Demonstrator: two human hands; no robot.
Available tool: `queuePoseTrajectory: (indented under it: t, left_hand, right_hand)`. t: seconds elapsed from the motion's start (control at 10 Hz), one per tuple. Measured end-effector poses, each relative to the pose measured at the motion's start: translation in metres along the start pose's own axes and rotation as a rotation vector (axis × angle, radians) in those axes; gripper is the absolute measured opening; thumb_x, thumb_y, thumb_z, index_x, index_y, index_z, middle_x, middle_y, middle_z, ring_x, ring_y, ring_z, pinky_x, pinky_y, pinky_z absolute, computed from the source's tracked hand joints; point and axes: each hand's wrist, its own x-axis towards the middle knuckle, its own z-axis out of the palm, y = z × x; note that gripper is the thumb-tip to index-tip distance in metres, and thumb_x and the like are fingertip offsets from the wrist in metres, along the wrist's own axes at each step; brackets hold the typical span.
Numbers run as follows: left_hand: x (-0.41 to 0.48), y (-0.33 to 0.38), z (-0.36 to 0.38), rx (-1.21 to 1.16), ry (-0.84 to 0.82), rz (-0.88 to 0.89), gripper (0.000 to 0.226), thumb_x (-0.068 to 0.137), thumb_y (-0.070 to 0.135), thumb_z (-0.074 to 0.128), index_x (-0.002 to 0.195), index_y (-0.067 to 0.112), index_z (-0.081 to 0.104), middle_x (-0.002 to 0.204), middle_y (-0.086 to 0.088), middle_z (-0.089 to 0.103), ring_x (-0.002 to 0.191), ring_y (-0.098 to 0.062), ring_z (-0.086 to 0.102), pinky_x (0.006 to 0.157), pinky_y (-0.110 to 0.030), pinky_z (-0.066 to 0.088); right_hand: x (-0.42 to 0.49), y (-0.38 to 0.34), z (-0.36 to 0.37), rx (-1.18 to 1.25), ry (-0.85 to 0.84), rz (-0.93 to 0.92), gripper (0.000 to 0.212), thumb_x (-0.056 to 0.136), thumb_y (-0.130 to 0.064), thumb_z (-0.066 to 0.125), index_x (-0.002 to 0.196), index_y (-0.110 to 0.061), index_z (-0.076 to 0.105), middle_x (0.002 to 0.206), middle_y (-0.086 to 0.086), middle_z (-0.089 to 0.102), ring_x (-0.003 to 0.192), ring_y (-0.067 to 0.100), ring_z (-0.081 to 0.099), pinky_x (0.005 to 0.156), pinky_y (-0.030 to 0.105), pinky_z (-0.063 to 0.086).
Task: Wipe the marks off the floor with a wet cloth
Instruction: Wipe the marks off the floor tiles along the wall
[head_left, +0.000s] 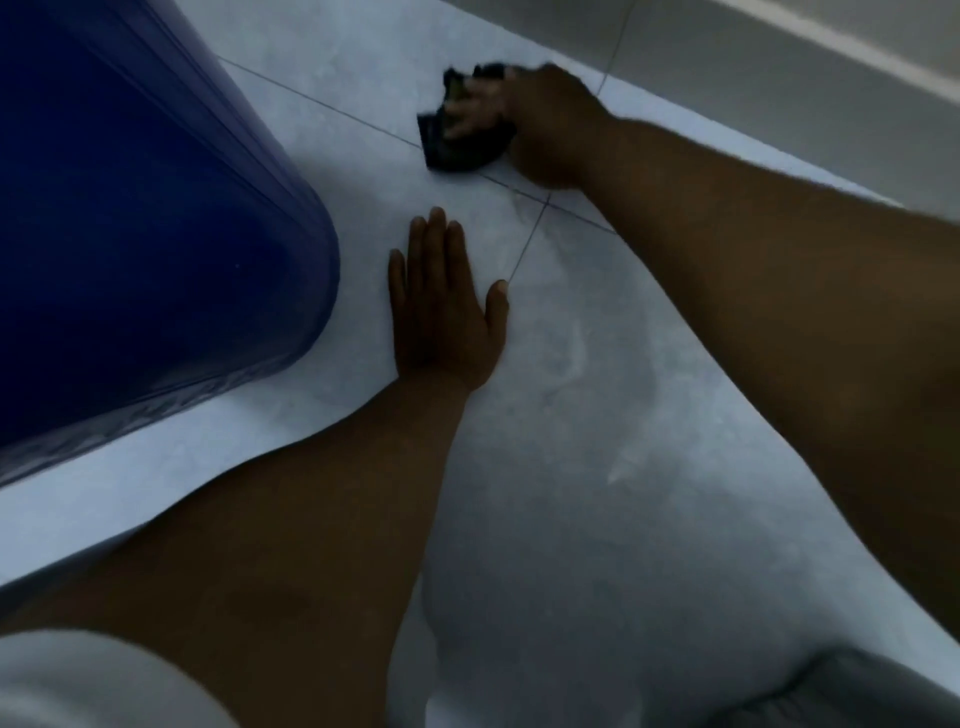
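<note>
A dark crumpled cloth (457, 148) lies on the pale tiled floor (597, 467) near the top middle, over a grout line. My right hand (535, 122) presses down on the cloth with its fingers wrapped over it; the hand is blurred. My left hand (444, 306) rests flat on the floor, fingers together and palm down, holding nothing, a short way nearer than the cloth. Faint wet streaks (571, 343) show on the tile to the right of my left hand.
A large blue plastic container (145, 234) stands on the floor at the left, close to my left hand. A pale wall base (753, 73) runs along the top right. Light clothing (78, 680) fills the bottom corners.
</note>
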Motion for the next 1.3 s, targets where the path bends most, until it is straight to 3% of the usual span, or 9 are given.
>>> queuePoseTrajectory:
  t: [0.4,0.5,0.7,0.8,0.9,1.0,1.1,1.2,1.3]
  left_hand:
    - [-0.001,0.000,-0.002,-0.010,-0.014,0.008,0.074,0.098,0.050,0.027,0.156,0.005,0.019,0.165,-0.013,0.014,0.154,-0.030,0.011,0.125,-0.049,0.009]
    - [-0.001,0.001,-0.002,-0.007,-0.014,0.009,0.074,0.098,0.050,0.026,0.156,0.005,0.019,0.165,-0.013,0.014,0.154,-0.030,0.011,0.125,-0.049,0.009]
    - [-0.001,0.001,-0.002,-0.010,-0.008,0.008,0.073,0.098,0.050,0.028,0.156,0.005,0.020,0.165,-0.014,0.015,0.153,-0.031,0.012,0.124,-0.049,0.010]
    - [-0.001,0.001,-0.002,0.005,0.003,0.011,0.073,0.099,0.050,0.028,0.156,0.005,0.020,0.165,-0.014,0.016,0.153,-0.031,0.012,0.125,-0.049,0.009]
    - [-0.002,0.001,-0.003,0.013,-0.012,0.011,0.074,0.099,0.050,0.028,0.157,0.005,0.017,0.165,-0.014,0.014,0.153,-0.031,0.011,0.125,-0.049,0.009]
    - [-0.001,0.001,-0.001,0.011,-0.007,0.017,0.074,0.099,0.050,0.028,0.156,0.005,0.017,0.165,-0.014,0.014,0.153,-0.031,0.011,0.124,-0.050,0.010]
    - [-0.002,-0.001,0.000,-0.007,0.018,0.028,0.072,0.099,0.049,0.028,0.156,0.004,0.019,0.164,-0.016,0.016,0.153,-0.033,0.013,0.124,-0.050,0.010]
    - [-0.003,0.000,0.000,-0.008,0.014,0.036,0.073,0.099,0.049,0.026,0.156,0.004,0.017,0.165,-0.016,0.015,0.153,-0.033,0.013,0.124,-0.050,0.010]
    - [-0.003,-0.001,0.000,-0.001,0.008,0.026,0.073,0.099,0.048,0.026,0.156,0.003,0.016,0.164,-0.017,0.014,0.152,-0.035,0.012,0.124,-0.051,0.009]
  right_hand:
    - [-0.139,0.043,-0.012,0.082,-0.168,-0.015,0.030,0.082,0.000,0.063,0.107,-0.012,0.073,0.118,0.005,0.069,0.111,0.018,0.062,0.098,0.038,0.045]
    - [-0.163,0.075,-0.008,0.408,0.011,0.001,0.027,0.080,-0.012,0.073,0.092,0.013,0.071,0.110,-0.007,0.068,0.106,-0.017,0.056,0.104,0.020,0.040]
    - [-0.133,0.068,0.026,0.271,0.362,0.141,0.036,0.081,0.004,0.066,0.115,-0.007,0.067,0.128,0.015,0.060,0.123,0.029,0.054,0.114,0.043,0.033]
    - [-0.105,0.037,0.018,0.271,0.306,0.167,0.040,0.086,-0.002,0.060,0.126,-0.009,0.061,0.136,0.016,0.056,0.129,0.029,0.048,0.117,0.040,0.029]
    - [-0.090,0.003,0.024,0.086,0.023,0.152,0.033,0.086,-0.007,0.056,0.117,-0.011,0.066,0.123,0.011,0.064,0.118,0.028,0.056,0.104,0.041,0.042]
    - [-0.107,0.009,0.047,0.206,0.085,0.129,0.039,0.091,0.007,0.050,0.130,0.003,0.051,0.106,0.020,0.068,0.102,0.015,0.066,0.098,0.026,0.047]
    - [-0.136,0.025,0.032,0.201,-0.035,-0.020,0.034,0.091,0.001,0.051,0.092,-0.032,0.061,0.101,0.015,0.069,0.085,-0.011,0.059,0.094,-0.009,0.014]
    - [-0.185,0.056,-0.015,0.179,-0.135,0.154,0.041,0.084,-0.009,0.061,0.061,-0.041,0.050,0.108,0.007,0.070,0.103,0.021,0.061,0.102,0.011,0.025]
    - [-0.219,0.088,-0.036,0.508,0.006,0.385,0.030,0.073,-0.011,0.076,0.065,-0.039,0.071,0.094,0.001,0.075,0.085,0.002,0.063,0.088,0.014,0.043]
